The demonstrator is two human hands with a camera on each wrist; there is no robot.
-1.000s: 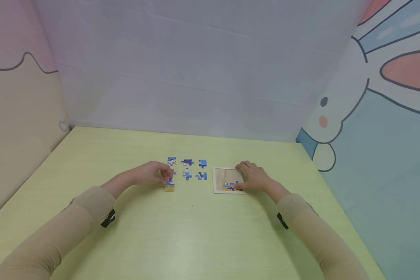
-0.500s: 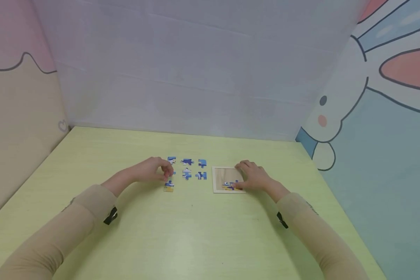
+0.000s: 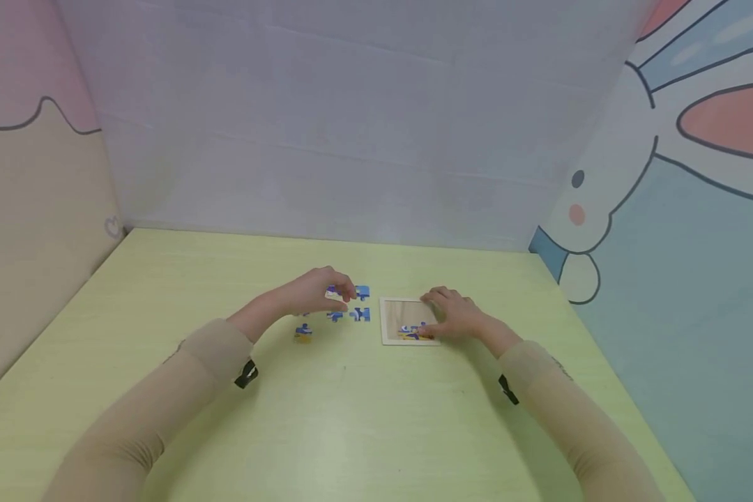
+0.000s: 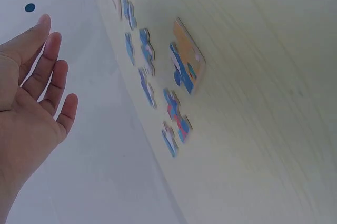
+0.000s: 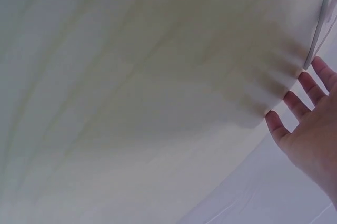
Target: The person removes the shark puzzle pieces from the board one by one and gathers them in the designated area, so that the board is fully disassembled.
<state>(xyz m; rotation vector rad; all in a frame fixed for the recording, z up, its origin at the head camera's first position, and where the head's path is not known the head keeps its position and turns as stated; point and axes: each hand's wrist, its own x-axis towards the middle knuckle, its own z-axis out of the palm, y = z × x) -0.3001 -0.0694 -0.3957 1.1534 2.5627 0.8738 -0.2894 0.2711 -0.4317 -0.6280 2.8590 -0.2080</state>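
Observation:
My left hand (image 3: 318,289) hovers over loose jigsaw pieces, its thumb and fingers apart. In the left wrist view, that hand (image 4: 37,87) has loosely bent fingers with nothing between them. Beneath it, a blue piece (image 3: 335,316) is partly covered. A yellow-and-blue piece (image 3: 303,333) lies nearest the front. On the right, my right hand (image 3: 457,314) rests spread on a wooden puzzle frame (image 3: 384,324), thumb inside over joined pieces (image 3: 408,332). The right wrist view shows fingertips of that hand (image 5: 310,124) down on the table, one at the frame's edge (image 5: 316,31).
Two more blue pieces, one at the back (image 3: 363,292) and one before it (image 3: 360,314), lie left of the frame. A red-and-blue piece (image 4: 177,116) shows in the left wrist view. Pale walls with cartoon drawings (image 3: 577,209) border the yellow table (image 3: 364,418).
My left hand has moved right, from the leftmost column of pieces to above the middle ones, uncovering the yellow-and-blue piece. The right hand has stayed at the frame.

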